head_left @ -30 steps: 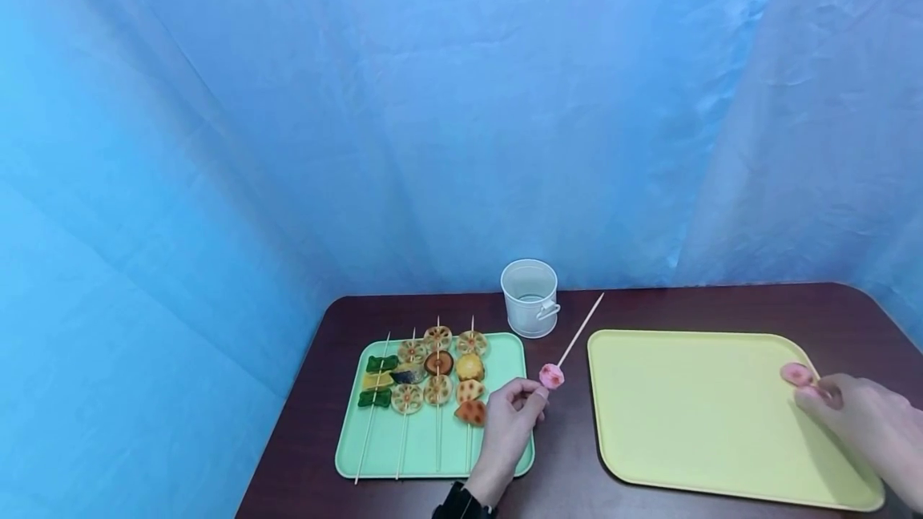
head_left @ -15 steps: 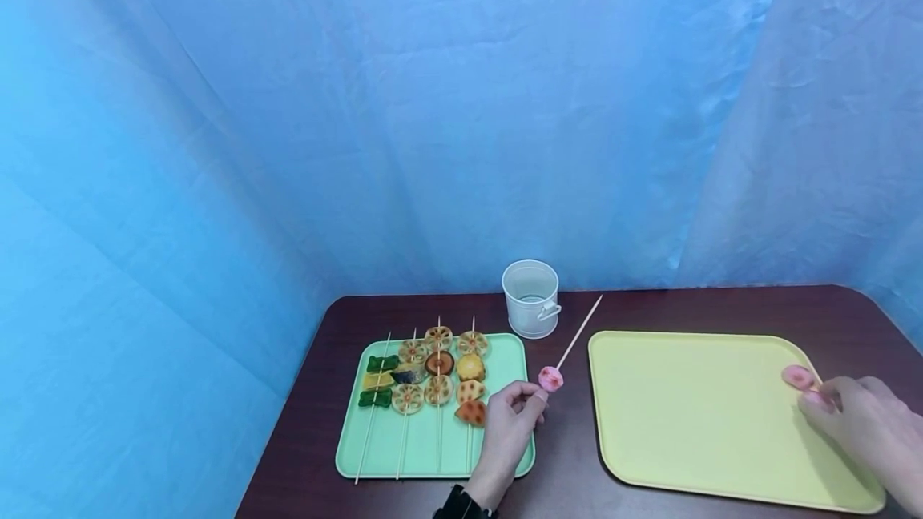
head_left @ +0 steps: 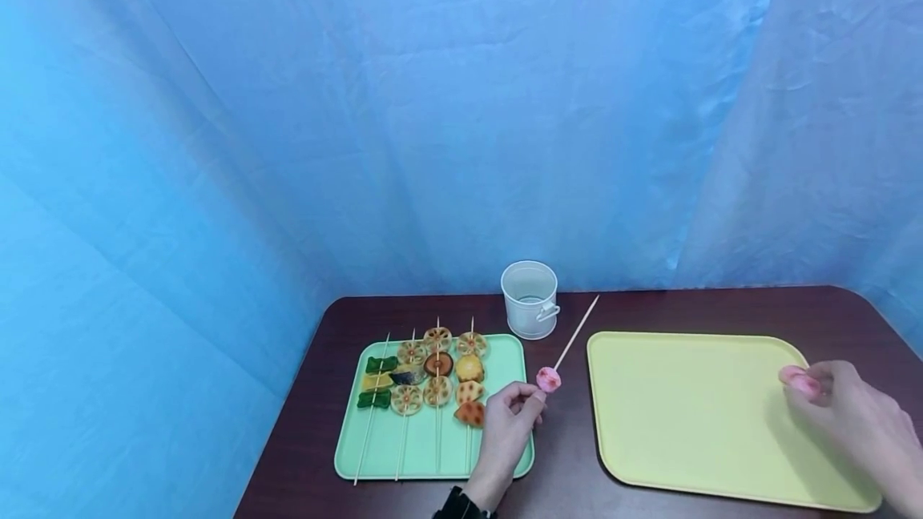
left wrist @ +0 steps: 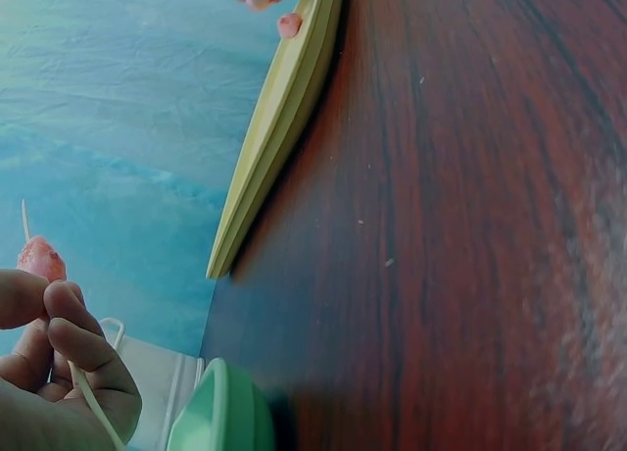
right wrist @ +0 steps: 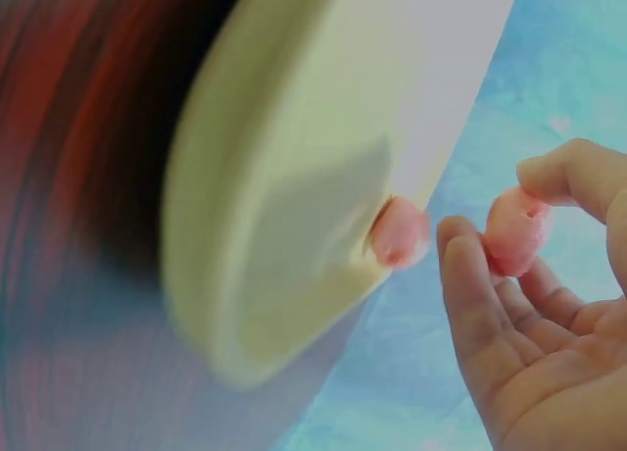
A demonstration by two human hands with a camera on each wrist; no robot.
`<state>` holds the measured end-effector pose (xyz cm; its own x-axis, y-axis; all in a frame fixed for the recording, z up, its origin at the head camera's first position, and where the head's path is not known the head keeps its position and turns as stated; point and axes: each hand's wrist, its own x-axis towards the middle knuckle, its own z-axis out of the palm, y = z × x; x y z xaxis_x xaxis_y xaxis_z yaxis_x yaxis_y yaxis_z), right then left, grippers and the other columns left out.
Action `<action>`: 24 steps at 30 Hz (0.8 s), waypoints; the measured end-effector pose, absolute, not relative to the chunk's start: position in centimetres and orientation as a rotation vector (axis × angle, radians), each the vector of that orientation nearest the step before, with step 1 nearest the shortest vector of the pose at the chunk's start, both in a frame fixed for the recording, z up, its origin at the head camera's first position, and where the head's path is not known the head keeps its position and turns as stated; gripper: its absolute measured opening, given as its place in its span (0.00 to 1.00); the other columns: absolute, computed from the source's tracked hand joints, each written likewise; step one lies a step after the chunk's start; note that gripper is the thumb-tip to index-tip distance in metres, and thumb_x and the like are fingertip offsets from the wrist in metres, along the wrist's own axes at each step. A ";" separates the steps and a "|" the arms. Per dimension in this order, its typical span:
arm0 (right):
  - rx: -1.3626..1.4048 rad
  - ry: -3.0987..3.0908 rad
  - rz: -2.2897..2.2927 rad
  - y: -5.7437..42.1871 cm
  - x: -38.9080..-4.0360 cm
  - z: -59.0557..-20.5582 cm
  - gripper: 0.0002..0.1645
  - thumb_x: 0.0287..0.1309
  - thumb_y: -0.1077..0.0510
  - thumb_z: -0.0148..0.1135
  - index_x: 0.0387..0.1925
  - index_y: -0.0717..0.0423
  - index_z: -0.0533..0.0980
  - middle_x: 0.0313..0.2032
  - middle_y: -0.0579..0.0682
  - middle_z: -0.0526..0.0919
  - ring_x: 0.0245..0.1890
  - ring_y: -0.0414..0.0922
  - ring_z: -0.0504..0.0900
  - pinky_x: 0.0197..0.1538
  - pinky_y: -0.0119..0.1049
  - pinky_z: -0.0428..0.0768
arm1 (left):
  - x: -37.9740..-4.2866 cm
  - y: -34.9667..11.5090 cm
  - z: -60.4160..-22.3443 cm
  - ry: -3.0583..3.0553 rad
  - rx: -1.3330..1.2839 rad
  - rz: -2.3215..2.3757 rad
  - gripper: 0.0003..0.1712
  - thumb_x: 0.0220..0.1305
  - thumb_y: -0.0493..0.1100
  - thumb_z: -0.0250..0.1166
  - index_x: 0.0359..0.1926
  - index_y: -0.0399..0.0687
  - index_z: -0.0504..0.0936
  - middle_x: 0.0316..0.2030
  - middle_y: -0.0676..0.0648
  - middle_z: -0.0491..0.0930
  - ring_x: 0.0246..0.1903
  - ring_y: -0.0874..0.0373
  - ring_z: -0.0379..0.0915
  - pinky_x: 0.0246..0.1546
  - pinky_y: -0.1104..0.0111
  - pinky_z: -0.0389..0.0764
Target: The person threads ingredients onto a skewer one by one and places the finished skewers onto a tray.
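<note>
My left hand (head_left: 508, 431) pinches a thin wooden skewer (head_left: 577, 333) just below a pink ball-shaped food piece (head_left: 549, 380) threaded on it. The skewer's bare tip slants up and away to the right. In the left wrist view its lower end (left wrist: 96, 408) runs down behind the fingers. Over the yellow tray's right end, my right hand (head_left: 854, 415) pinches a loose pink ball (right wrist: 515, 231) between thumb and fingertips; a small hole shows in it. A second loose pink ball (right wrist: 400, 232) lies on the yellow tray (head_left: 692, 415), close to those fingertips.
Left on the dark wooden table (head_left: 570, 455), a green tray (head_left: 353, 455) bears several loaded skewers with lotus slices (head_left: 407, 400), a mushroom (head_left: 438, 364) and green pieces (head_left: 374, 399). Behind stands a small white bucket (head_left: 530, 303). A blue curtain (head_left: 505, 102) hangs behind the table.
My right hand has risen slightly from the yellow tray with one pink ball in its fingertips. My left hand and its skewer have barely moved.
</note>
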<state>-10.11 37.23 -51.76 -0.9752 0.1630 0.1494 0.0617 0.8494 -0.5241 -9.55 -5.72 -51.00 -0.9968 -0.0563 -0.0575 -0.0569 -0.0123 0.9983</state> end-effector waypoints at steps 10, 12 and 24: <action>0.056 -2.810 1.029 34.1 -10.1 -50.3 0.29 0.68 0.47 0.67 0.61 0.62 0.76 0.47 0.62 0.87 0.35 0.14 0.72 0.34 0.28 0.71 | -9.4 -5.7 -51.0 2.204 -0.118 2.224 0.09 0.67 0.37 0.67 0.39 0.30 0.85 0.26 0.47 0.82 0.23 0.62 0.74 0.26 0.76 0.72; 0.057 -2.809 1.069 33.2 -10.1 -50.0 0.27 0.68 0.47 0.68 0.60 0.60 0.77 0.46 0.59 0.88 0.36 0.16 0.75 0.33 0.24 0.68 | -9.4 -5.7 -51.0 2.199 -0.120 2.221 0.09 0.67 0.37 0.67 0.39 0.31 0.85 0.26 0.47 0.82 0.23 0.62 0.73 0.26 0.76 0.71; 0.116 -2.693 1.379 28.4 -10.7 -48.7 0.22 0.66 0.50 0.71 0.53 0.60 0.77 0.40 0.50 0.90 0.39 0.22 0.81 0.52 0.27 0.65 | -9.4 -5.5 -51.2 2.208 -0.065 2.234 0.08 0.66 0.35 0.67 0.37 0.29 0.84 0.25 0.46 0.81 0.21 0.64 0.73 0.24 0.77 0.70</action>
